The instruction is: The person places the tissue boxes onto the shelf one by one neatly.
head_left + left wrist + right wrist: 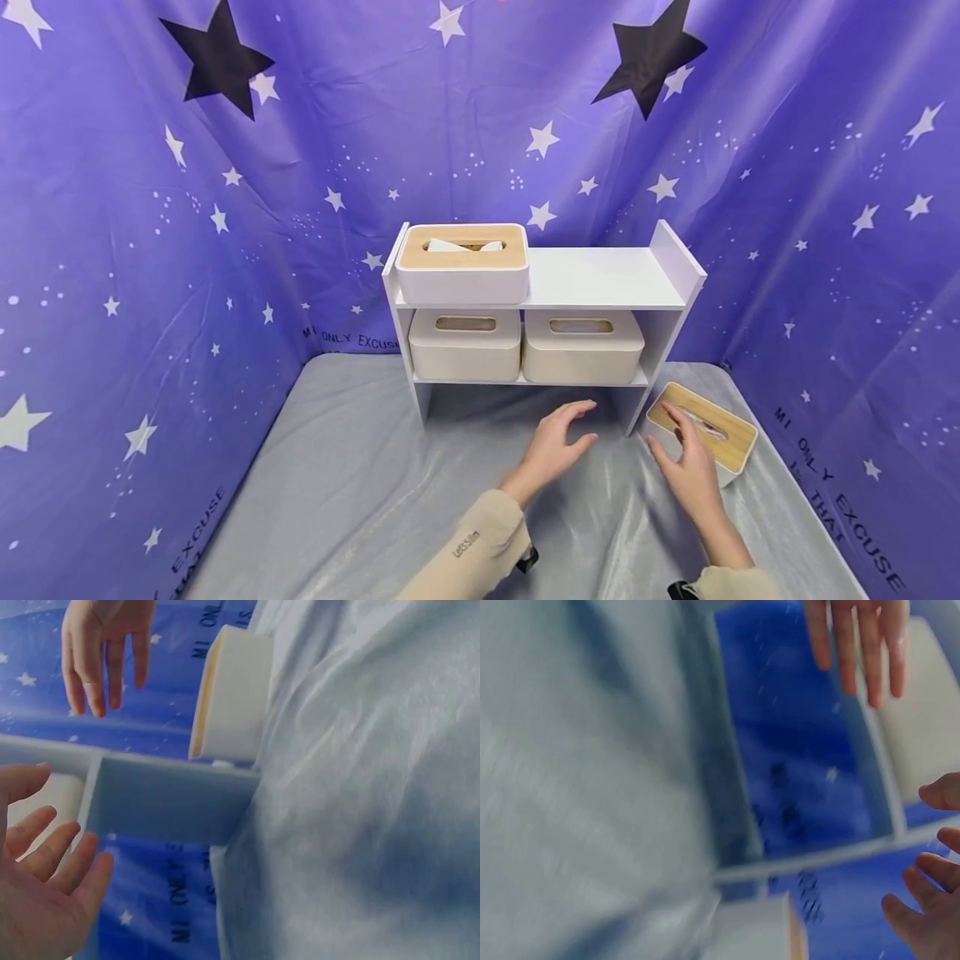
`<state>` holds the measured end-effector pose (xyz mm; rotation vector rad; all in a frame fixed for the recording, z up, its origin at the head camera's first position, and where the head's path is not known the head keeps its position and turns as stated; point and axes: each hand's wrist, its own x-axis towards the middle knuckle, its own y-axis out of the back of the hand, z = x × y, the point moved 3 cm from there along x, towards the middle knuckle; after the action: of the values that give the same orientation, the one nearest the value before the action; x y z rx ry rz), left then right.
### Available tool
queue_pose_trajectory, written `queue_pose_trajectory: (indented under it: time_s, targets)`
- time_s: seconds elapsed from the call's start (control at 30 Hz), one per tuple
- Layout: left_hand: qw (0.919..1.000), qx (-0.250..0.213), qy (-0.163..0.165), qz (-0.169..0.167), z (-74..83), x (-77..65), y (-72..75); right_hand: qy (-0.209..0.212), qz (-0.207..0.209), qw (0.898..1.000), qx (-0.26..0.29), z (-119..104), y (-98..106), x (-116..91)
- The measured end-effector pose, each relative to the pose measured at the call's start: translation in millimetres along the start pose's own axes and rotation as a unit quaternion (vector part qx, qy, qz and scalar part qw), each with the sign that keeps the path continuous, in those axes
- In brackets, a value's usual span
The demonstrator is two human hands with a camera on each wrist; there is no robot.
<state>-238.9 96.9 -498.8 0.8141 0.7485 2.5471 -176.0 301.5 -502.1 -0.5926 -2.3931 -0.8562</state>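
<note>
My left hand (551, 450) hovers in front of the lower right of a white two-tier shelf (607, 275), fingers spread and holding nothing. The right hand (692, 471) is held over the near side of a white tissue box with a wooden lid (735, 433), overlapping it in the head view. That box stands on the grey cloth, right of the shelf. In the left wrist view, a gap shows between the right hand (109, 652) and the tissue box (240, 697). Fingers of both hands are apart and loosely bent.
Another wooden-lidded tissue box (465, 287) sits at the upper tier's left. Two cream tissue boxes, one left (465, 354) and one right (583, 358), fill the lower tier side by side. Grey cloth (337, 500) covers the surface; a purple star curtain (337, 108) surrounds it.
</note>
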Motion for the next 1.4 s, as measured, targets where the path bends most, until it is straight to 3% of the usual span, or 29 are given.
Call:
queue_pose_trajectory:
  time_s: [0.3,0.57,0.7,0.93,1.07,1.17,1.27,1.4]
  targets:
    - [0.9978,-0.003,0.007,-0.066,8.2,29.7,-44.2,-0.104,0.051,0.989,-0.087,61,36,-5]
    - [0.9957,-0.027,0.028,-0.084,11.3,50.8,-86.6,-0.255,0.019,0.959,-0.123,113,60,-8]
    - [0.9924,-0.022,0.037,-0.115,12.1,52.9,-110.2,-0.297,0.019,0.948,-0.109,129,60,-16]
    - [0.9807,-0.037,0.114,-0.155,7.6,53.4,-142.0,-0.318,-0.002,0.945,-0.07,138,48,-28]
    - [0.9738,-0.039,0.154,-0.162,8.6,54.8,-154.9,-0.337,-0.026,0.938,-0.074,137,45,-30]
    - [0.9685,-0.05,0.19,-0.153,10.6,55.2,-163.1,-0.34,-0.039,0.936,-0.078,136,45,-29]
    - [0.9646,-0.092,0.216,-0.121,14.0,57.1,-167.8,-0.336,-0.043,0.937,-0.084,136,46,-27]
    - [0.963,-0.121,0.222,-0.092,20.9,60.1,-169.0,-0.348,-0.046,0.932,-0.087,139,55,-25]
